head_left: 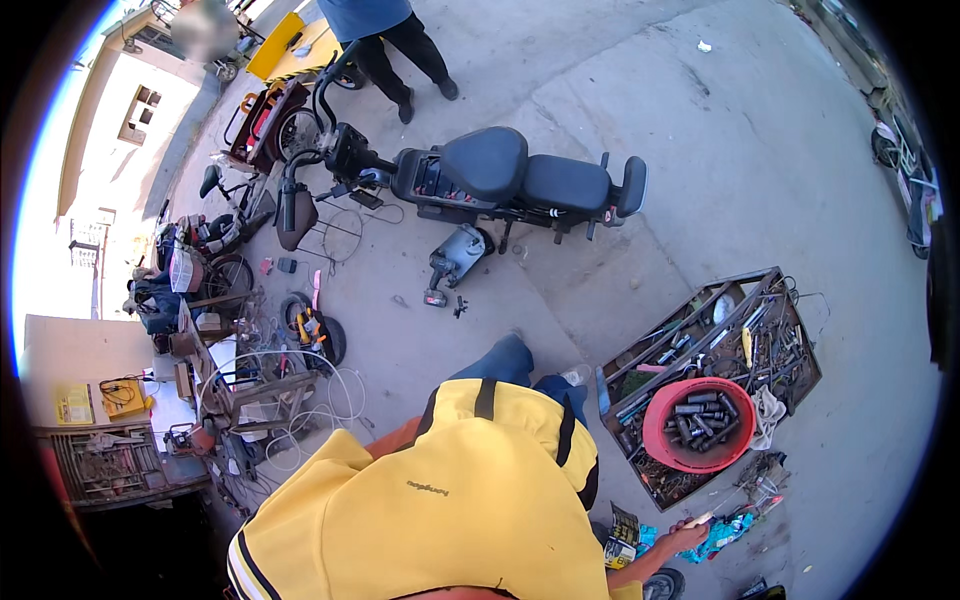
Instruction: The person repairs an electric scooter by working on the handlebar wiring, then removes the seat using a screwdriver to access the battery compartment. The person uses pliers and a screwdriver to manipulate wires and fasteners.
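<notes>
1. One right hand (688, 537), low in the view, just off the bottom corner of the metal tray (802, 328); fingers appear closed around a pale stick (703, 518), though the grip is small in view and its exact placing cannot be told.
2. One pale stick, held at the fingers; long axis slanting up and rightward out of the hand, roughly along the tray's lower right edge; its far tip is hard to make out.
3. One teal bag (728, 538), just right of the fingers; crumpled; whether it touches them cannot be told.
4. One left forearm (398, 437), part seen beside the yellow shirt (430, 505); left hand hidden, finger state cannot be told; the right is plainly the nearer to tray and bag.
5. One red bowl (657, 425), inside the tray toward its lower right edge; up from the right hand; holding dark sockets (705, 420); white cloth (767, 418) beside it, on that same edge.
</notes>
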The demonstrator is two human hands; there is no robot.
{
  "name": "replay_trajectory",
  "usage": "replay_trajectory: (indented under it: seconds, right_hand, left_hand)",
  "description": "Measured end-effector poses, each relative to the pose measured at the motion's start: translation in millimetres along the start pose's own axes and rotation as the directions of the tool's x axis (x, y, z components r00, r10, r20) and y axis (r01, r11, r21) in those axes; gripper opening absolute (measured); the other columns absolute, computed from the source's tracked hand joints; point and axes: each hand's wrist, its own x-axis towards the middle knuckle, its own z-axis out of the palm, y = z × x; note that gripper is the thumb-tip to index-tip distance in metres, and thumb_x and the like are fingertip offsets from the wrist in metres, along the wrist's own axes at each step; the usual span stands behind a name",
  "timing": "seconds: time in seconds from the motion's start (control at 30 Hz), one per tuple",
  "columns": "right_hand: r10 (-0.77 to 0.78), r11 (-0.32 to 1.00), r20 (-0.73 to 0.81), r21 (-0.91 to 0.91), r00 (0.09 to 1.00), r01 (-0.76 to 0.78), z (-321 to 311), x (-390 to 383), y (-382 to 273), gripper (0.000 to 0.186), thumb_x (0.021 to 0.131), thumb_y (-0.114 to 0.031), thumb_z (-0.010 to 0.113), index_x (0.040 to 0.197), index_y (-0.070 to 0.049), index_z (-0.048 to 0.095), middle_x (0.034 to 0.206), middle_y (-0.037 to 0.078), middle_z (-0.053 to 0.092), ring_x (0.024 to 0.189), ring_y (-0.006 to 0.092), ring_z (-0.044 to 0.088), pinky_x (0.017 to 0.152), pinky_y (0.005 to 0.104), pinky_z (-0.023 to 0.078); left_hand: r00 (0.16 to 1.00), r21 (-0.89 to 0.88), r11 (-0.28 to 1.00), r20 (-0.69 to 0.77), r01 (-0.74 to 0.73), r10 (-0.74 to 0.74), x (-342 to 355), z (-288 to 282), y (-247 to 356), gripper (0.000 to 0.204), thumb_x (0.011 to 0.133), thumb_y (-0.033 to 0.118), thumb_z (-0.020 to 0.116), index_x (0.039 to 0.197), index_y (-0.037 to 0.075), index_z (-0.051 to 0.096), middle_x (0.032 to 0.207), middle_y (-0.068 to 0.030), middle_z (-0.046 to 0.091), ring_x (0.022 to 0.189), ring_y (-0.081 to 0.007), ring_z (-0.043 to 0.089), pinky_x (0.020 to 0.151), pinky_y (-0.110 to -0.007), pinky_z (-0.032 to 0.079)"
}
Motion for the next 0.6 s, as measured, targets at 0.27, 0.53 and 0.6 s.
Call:
replay_trajectory:
  seconds: [0.27, 0.53, 0.6]
  right_hand:
    - [-0.467, 0.842, -0.008, 0.303, 0.884, 0.447, 64, -143, -248, 0.048, 0.107, -0.028, 0.051, 0.148, -0.001, 0.05, 0.089, 0.006, 0.06, 0.068, 0.0086, 0.046, 0.06, 0.0228, 0.035]
    - [-0.1, 0.983, 0.925, 0.15, 0.366, -0.109, 336, -294, -306, 0.044, 0.1, -0.013, 0.067, 0.142, -0.006, 0.058, 0.089, 0.0, 0.062, 0.065, 0.0033, 0.05, 0.056, 0.0194, 0.04]
    - [-0.079, 0.991, 0.949, 0.109, 0.306, -0.081, 410, -321, -306, 0.043, 0.1, -0.014, 0.066, 0.141, -0.005, 0.06, 0.084, -0.002, 0.059, 0.065, 0.0045, 0.05, 0.057, 0.0221, 0.041]
  left_hand:
    - [0.997, -0.353, 0.935, -0.078, -0.035, 0.008, 84, -4, 6, 0.038, 0.101, 0.026, 0.063, 0.125, -0.003, 0.059, 0.109, -0.0135, 0.07, 0.098, -0.0221, 0.065, 0.088, -0.038, 0.054]
    - [0.935, -0.421, 0.856, 0.049, -0.301, 0.352, 45, -40, 354, 0.046, 0.108, 0.042, 0.052, 0.127, 0.001, 0.061, 0.116, -0.012, 0.073, 0.102, -0.0189, 0.069, 0.088, -0.033, 0.054]
    - [0.906, -0.455, 0.845, 0.167, -0.28, 0.39, 64, -34, 416, 0.049, 0.109, 0.044, 0.049, 0.13, 0.001, 0.06, 0.118, -0.0144, 0.073, 0.106, -0.0225, 0.069, 0.093, -0.036, 0.054]
